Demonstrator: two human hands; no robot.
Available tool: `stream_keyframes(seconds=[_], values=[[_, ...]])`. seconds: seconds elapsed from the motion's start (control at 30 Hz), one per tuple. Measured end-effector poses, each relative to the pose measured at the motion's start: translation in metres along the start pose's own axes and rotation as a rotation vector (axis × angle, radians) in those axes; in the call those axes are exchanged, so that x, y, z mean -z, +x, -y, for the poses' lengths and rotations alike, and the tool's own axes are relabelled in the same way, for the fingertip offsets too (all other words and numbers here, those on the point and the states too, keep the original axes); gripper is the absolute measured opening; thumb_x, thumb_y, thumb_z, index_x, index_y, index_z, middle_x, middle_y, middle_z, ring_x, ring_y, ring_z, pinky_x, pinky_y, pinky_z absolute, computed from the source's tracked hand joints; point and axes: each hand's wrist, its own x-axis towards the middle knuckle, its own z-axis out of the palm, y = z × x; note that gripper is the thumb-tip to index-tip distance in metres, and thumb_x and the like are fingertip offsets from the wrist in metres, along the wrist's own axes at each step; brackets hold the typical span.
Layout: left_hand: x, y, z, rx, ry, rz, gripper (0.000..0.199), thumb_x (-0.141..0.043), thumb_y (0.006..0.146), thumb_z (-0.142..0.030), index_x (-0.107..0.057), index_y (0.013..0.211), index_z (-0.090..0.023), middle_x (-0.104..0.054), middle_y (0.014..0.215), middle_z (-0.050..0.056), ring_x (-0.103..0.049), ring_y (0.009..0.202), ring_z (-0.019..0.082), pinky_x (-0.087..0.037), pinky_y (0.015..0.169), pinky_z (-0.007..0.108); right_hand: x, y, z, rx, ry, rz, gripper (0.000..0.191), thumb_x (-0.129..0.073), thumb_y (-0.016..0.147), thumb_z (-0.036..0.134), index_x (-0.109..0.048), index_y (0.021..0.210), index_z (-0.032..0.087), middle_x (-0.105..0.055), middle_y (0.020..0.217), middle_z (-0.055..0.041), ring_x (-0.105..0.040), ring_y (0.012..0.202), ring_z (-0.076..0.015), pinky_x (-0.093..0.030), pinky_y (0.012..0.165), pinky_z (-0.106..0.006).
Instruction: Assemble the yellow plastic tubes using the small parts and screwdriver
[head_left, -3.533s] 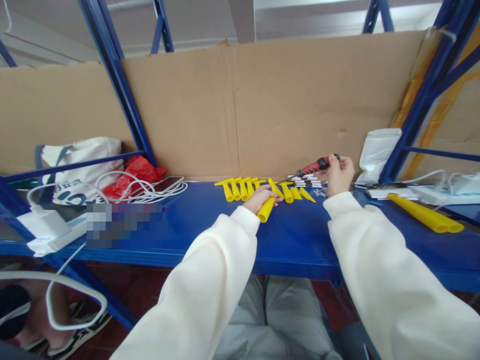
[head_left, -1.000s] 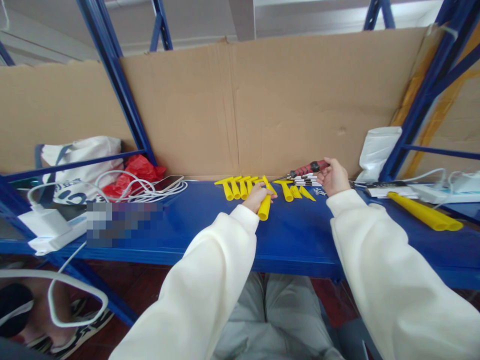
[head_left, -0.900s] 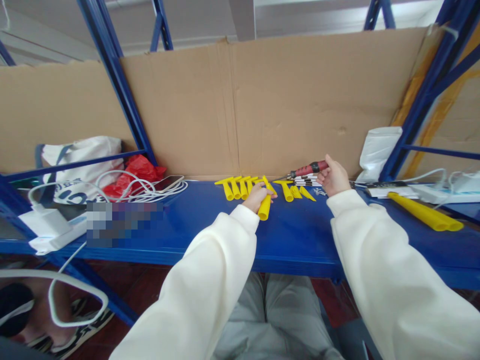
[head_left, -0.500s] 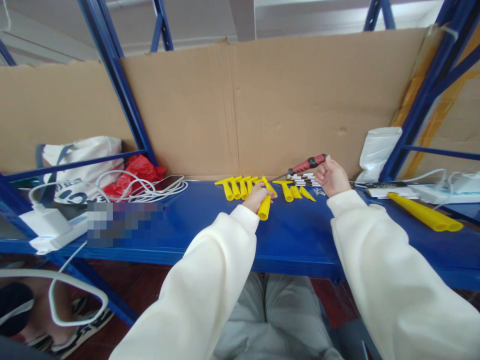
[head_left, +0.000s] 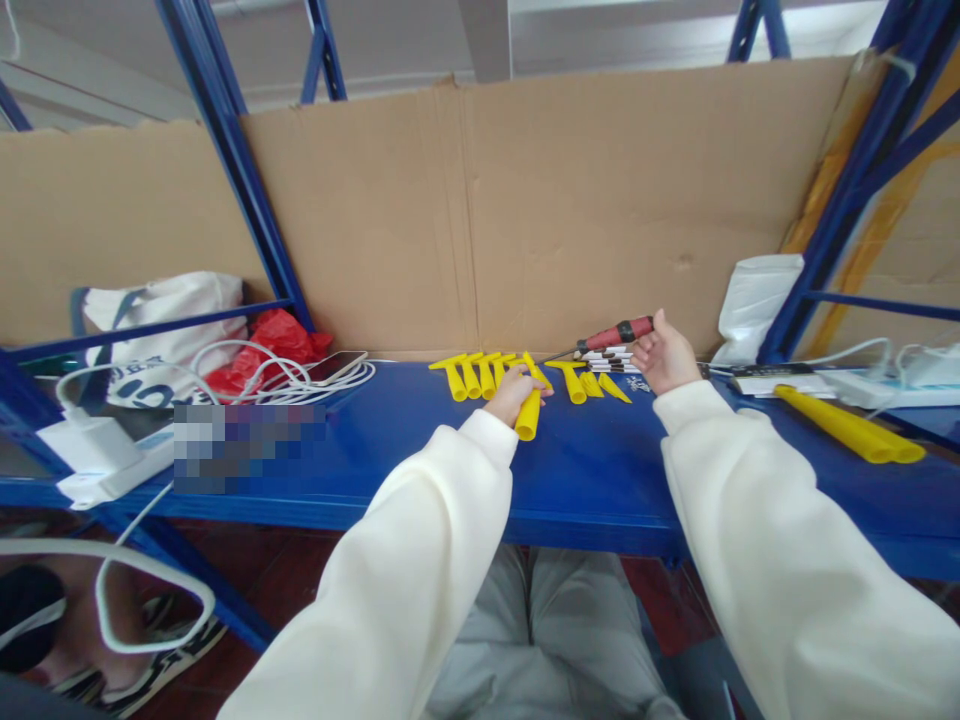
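My left hand [head_left: 516, 393] is closed around a yellow T-shaped piece with a hollow round handle [head_left: 528, 418], its open end facing me. At the end of a screwdriver with a red and black grip [head_left: 616, 335] are the fingers of my right hand [head_left: 666, 358], which hold it at a slant. The screwdriver's shaft points left and down toward the head of the yellow piece; the exact contact is too small to tell. Several like yellow T-shaped pieces [head_left: 456, 384] lie in a row to the left. Another yellow T-shaped piece [head_left: 574, 386] lies right of my left hand.
Small yellow wedge-shaped parts [head_left: 615, 388], small metal bits [head_left: 637, 383] and white-and-dark strips [head_left: 609, 360] lie near my right hand. Long yellow tubes [head_left: 851, 428] rest at the right. White cables [head_left: 300, 385] and a red bag [head_left: 274, 345] lie left. Cardboard [head_left: 570, 210] stands behind.
My right hand's fingers have shifted slightly at the screwdriver's end, and its grip sits a little lower. My left hand and the yellow piece stay in place.
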Motion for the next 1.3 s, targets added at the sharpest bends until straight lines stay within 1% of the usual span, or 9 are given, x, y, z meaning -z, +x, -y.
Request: stream_keyframes(seconds=[0.13, 0.27, 0.33, 0.43, 0.63, 0.87, 1.03, 1.17, 1.3], values=[[-0.0006, -0.0012, 0.0003, -0.01, -0.007, -0.005, 0.059, -0.052, 0.075, 0.005, -0.048, 0.129, -0.017, -0.069, 0.1, 0.01, -0.073, 0.075, 0.018, -0.047, 0.042, 0.018, -0.0039, -0.0031, 0.0032, -0.006, -0.012, -0.05, 0.044, -0.075, 0.075, 0.049, -0.041, 0.069, 0.022, -0.048, 0.053, 0.0068, -0.04, 0.039, -0.0066, -0.029, 0.033, -0.018], [-0.0013, -0.0025, -0.0002, -0.01, -0.011, 0.001, 0.057, -0.05, 0.077, 0.006, -0.047, 0.13, -0.015, -0.069, 0.098, 0.01, -0.072, 0.07, 0.016, -0.045, 0.041, 0.016, -0.0032, -0.0017, 0.0014, 0.03, -0.027, -0.072, 0.047, -0.08, 0.068, 0.049, -0.041, 0.071, 0.023, -0.041, 0.049, 0.0096, -0.035, 0.037, -0.0057, -0.026, 0.033, -0.017], [-0.0014, -0.0025, -0.0002, -0.011, -0.01, 0.007, 0.057, -0.05, 0.077, 0.006, -0.048, 0.13, -0.015, -0.069, 0.099, 0.01, -0.072, 0.07, 0.016, -0.045, 0.041, 0.016, -0.0029, -0.0004, 0.0003, 0.045, -0.017, -0.108, 0.049, -0.082, 0.064, 0.05, -0.042, 0.07, 0.023, -0.042, 0.05, 0.0099, -0.036, 0.038, -0.0054, -0.026, 0.032, -0.018], [-0.0009, -0.0013, 0.0001, -0.005, -0.015, 0.002, 0.06, -0.051, 0.076, 0.006, -0.046, 0.132, -0.014, -0.068, 0.104, 0.012, -0.072, 0.072, 0.017, -0.045, 0.041, 0.017, -0.0034, 0.0003, -0.0005, 0.014, -0.003, -0.15, 0.051, -0.083, 0.062, 0.05, -0.04, 0.066, 0.022, -0.042, 0.049, 0.009, -0.038, 0.039, -0.0055, -0.027, 0.032, -0.018], [0.0002, 0.0022, 0.0011, 0.008, -0.032, -0.003, 0.062, -0.052, 0.076, 0.004, -0.047, 0.133, -0.019, -0.068, 0.109, 0.011, -0.073, 0.077, 0.018, -0.046, 0.042, 0.017, -0.0026, -0.0013, -0.0016, -0.015, -0.023, -0.093, 0.052, -0.079, 0.068, 0.054, -0.038, 0.066, 0.023, -0.032, 0.043, 0.0097, -0.033, 0.035, -0.007, -0.025, 0.031, -0.019], [-0.0007, 0.0016, 0.0015, -0.004, -0.025, 0.008, 0.062, -0.053, 0.075, 0.005, -0.049, 0.132, -0.019, -0.069, 0.108, 0.011, -0.073, 0.077, 0.018, -0.046, 0.043, 0.017, -0.0034, -0.0025, -0.0005, 0.011, -0.023, -0.12, 0.045, -0.073, 0.077, 0.049, -0.04, 0.066, 0.021, -0.044, 0.05, 0.0062, -0.039, 0.04, -0.0068, -0.028, 0.033, -0.017], [-0.0015, -0.0006, 0.0004, 0.015, -0.035, -0.023, 0.062, -0.053, 0.077, 0.006, -0.046, 0.134, -0.015, -0.067, 0.112, 0.012, -0.072, 0.072, 0.016, -0.045, 0.043, 0.016, -0.0033, -0.0014, -0.0018, 0.029, -0.039, -0.162, 0.048, -0.08, 0.068, 0.049, -0.042, 0.064, 0.021, -0.042, 0.049, 0.008, -0.039, 0.041, -0.0056, -0.03, 0.034, -0.016], [-0.0019, -0.0016, -0.0003, 0.018, -0.04, -0.027, 0.064, -0.053, 0.076, 0.006, -0.046, 0.136, -0.016, -0.068, 0.111, 0.013, -0.072, 0.072, 0.017, -0.045, 0.042, 0.017, -0.0007, 0.0026, -0.0041, 0.019, -0.037, -0.215, 0.05, -0.083, 0.061, 0.052, -0.043, 0.066, 0.022, -0.045, 0.049, 0.0082, -0.042, 0.042, -0.0065, -0.033, 0.034, -0.018], [-0.0017, -0.0013, -0.0007, 0.021, -0.037, -0.023, 0.064, -0.053, 0.076, 0.007, -0.046, 0.136, -0.015, -0.068, 0.112, 0.014, -0.073, 0.074, 0.018, -0.046, 0.042, 0.017, -0.0001, 0.0026, -0.0046, -0.003, -0.036, -0.187, 0.052, -0.082, 0.062, 0.054, -0.041, 0.066, 0.022, -0.041, 0.046, 0.0087, -0.04, 0.039, -0.0069, -0.029, 0.032, -0.019]])
